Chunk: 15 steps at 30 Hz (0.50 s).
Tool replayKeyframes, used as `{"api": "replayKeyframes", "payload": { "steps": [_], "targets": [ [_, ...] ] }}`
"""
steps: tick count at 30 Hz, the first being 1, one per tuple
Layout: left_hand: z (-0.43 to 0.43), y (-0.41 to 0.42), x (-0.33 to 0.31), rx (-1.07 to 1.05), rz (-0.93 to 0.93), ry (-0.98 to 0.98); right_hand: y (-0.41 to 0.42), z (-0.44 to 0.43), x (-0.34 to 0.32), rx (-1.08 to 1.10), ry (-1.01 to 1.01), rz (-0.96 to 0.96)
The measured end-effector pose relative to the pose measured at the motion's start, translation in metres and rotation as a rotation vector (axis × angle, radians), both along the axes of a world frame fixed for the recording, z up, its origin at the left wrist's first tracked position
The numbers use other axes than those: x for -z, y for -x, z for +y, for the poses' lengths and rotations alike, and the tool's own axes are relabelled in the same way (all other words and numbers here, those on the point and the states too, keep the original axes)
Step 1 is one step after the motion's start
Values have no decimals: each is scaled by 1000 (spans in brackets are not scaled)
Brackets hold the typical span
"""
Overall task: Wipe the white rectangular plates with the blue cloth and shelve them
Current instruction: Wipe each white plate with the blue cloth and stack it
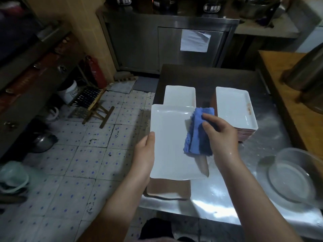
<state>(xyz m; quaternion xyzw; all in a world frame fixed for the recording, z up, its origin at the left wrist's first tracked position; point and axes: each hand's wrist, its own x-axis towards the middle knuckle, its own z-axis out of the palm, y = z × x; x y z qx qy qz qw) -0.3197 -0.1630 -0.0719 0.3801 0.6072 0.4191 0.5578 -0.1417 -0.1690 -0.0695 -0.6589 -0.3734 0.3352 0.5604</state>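
Note:
A white rectangular plate (170,144) is held above the left edge of the steel table (227,198). My left hand (146,154) grips its left rim, thumb on top. My right hand (221,135) holds a folded blue cloth (198,131) against the plate's right side. Beyond it lies another white plate (180,96) on the table. A stack of white plates (234,107) stands to the right of that. Under the held plate sits a brown-edged stack (167,189) at the table's near left corner.
A clear glass bowl (295,177) sits at the table's right front. A wooden counter (286,84) with a metal pot (307,70) runs along the right. Left of the table is tiled floor with a folding stool (94,103), a fire extinguisher (95,72) and low shelves.

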Motion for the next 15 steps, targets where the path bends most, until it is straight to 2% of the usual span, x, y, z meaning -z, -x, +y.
{"api": "replayKeyframes", "payload": {
  "steps": [3,6,15],
  "targets": [
    [-9,3,18,-13,3,62,-8,-5,8,-58,28,123],
    [-17,6,40,-9,-7,151,-15,-9,18,-84,65,163],
    [-18,15,91,-22,195,192,-25,-22,41,-41,146,283]
  ]
}}
